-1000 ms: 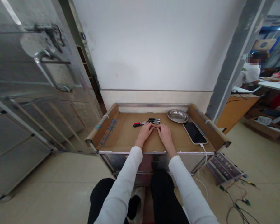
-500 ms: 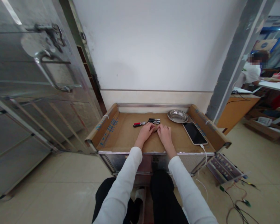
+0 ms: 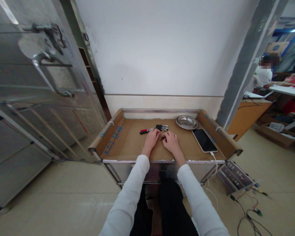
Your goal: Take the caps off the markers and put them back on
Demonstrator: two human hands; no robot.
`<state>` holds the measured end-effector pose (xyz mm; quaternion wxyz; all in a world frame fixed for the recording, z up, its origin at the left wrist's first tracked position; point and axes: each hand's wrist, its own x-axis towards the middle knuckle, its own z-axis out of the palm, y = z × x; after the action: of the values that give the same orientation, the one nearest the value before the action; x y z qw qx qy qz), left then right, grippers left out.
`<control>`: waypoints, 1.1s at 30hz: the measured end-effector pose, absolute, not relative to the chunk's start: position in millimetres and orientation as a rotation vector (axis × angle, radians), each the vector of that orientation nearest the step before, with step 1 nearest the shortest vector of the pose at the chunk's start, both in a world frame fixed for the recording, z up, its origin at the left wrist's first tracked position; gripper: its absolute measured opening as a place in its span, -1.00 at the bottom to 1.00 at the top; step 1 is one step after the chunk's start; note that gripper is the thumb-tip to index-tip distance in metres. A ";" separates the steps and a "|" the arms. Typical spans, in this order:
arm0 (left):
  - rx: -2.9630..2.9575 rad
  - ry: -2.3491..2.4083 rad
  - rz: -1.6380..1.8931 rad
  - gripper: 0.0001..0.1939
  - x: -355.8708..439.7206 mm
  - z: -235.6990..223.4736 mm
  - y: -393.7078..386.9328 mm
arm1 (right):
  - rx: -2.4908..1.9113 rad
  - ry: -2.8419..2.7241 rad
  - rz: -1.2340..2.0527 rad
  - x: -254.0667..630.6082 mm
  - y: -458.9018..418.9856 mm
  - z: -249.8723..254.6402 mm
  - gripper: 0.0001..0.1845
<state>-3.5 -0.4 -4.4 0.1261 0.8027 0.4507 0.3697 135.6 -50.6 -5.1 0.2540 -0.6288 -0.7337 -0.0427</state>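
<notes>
My right hand (image 3: 170, 142) rests low over the cardboard, its fingers pinched on a small dark slender piece (image 3: 162, 138) too small to name. To its left, my left hand (image 3: 151, 138) has its fingers curled together; whether anything is in them is hidden. Just beyond the left fingertips lie slim red-and-black pieces with silvery ends (image 3: 145, 131), shaped like short pens. Behind both hands sit black pieces with silvery ends (image 3: 161, 127), side by side and partly covered by the fingers.
Cardboard (image 3: 127, 147) lines the raised-sided cart top. A round metal dish (image 3: 186, 122) stands at the back right, near a phone (image 3: 205, 140) with a white cable (image 3: 215, 162). An electrical panel (image 3: 237, 177) and wires lie on the floor. A person (image 3: 263, 75) sits far right.
The hands, close together at the fingertips before, are now slightly apart. The dark piece shows at my right fingertips. The view has shifted a little, and my legs have moved.
</notes>
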 end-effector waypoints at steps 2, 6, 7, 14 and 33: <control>2.319 1.312 1.084 -0.90 -3.7 -4.8 -0.1 | -1.710 -2.005 -0.095 135.6 -49.5 -6.7 -0.84; 2.289 1.279 1.110 -0.88 -3.7 -4.4 0.4 | -1.677 -1.980 -0.086 137.7 -46.6 -9.2 -0.86; 2.288 1.259 1.116 -0.88 -3.7 -4.0 0.3 | -1.664 -1.954 -0.079 138.7 -45.8 -9.6 -0.85; 2.339 1.087 1.067 -0.85 -3.0 0.2 -3.3 | -1.533 -1.764 0.035 145.4 -42.1 -10.8 -0.82; 2.330 1.053 1.033 -0.84 -1.6 -0.2 -3.7 | -1.416 -1.689 0.175 145.0 -40.7 -12.6 -0.82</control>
<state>-1.6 -3.7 -0.2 0.1906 0.8295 0.3748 0.3677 145.0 -40.7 -12.6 0.4487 -0.5725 -0.6826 0.0708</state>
